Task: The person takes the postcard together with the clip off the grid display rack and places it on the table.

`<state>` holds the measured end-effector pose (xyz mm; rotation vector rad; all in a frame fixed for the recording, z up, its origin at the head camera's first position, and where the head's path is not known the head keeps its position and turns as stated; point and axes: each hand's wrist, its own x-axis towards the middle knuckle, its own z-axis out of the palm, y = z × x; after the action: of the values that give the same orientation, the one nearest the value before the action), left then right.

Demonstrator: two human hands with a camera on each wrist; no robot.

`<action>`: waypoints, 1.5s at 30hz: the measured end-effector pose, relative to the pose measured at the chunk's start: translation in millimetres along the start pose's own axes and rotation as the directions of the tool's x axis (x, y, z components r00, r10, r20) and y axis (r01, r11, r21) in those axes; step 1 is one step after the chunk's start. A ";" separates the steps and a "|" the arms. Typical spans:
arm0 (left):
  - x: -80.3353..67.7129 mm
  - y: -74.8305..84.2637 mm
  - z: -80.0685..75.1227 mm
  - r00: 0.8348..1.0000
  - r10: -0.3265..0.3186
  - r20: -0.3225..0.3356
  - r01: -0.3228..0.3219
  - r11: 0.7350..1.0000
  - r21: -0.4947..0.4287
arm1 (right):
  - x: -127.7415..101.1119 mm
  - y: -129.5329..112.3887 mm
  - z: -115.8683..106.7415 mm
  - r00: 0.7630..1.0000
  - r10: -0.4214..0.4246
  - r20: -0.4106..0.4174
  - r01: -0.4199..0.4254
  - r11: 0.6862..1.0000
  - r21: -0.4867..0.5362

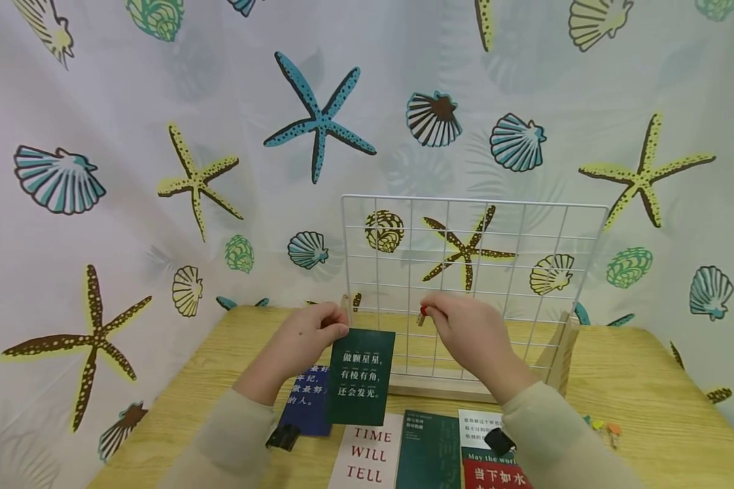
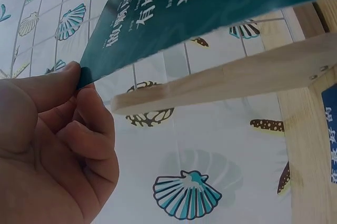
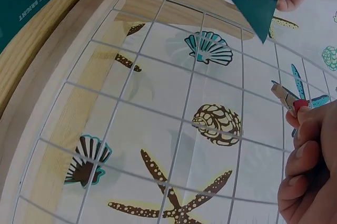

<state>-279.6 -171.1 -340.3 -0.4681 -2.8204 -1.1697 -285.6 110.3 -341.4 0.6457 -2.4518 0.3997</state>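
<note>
A dark green card with white lettering is pinched at its upper left corner by the left hand, before the white wire grid panel. A small wooden clip is pinched by the right hand against the grid.

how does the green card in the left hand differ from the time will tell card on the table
The green card is dark green with white Chinese text; the TIME WILL TELL card is white with red English letters. The green card is pinched by the left hand, raised off the table; the other lies flat. Both are upright rectangles.
</note>
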 end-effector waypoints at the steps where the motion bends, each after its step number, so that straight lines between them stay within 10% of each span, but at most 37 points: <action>1: 0.1 -1.1 -1.5 1.000 0.000 0.004 0.000 1.000 0.000 | -1.6 2.0 -0.4 1.000 0.004 0.003 -0.004 1.000 0.011; 29: -9.4 -48.1 -39.4 0.997 -0.021 0.075 0.026 0.997 -0.067 | -64.0 69.0 -21.1 0.962 0.218 0.164 -0.242 0.959 0.145; 45: -6.5 -93.7 -51.1 0.995 -0.101 -0.022 0.102 0.994 0.049 | -102.7 121.4 -33.9 0.897 0.326 0.297 -0.385 0.908 0.165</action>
<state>-304.6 -271.0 -368.9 -0.3117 -2.8798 -1.1104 -260.1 262.7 -391.7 0.3438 -2.8152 0.7867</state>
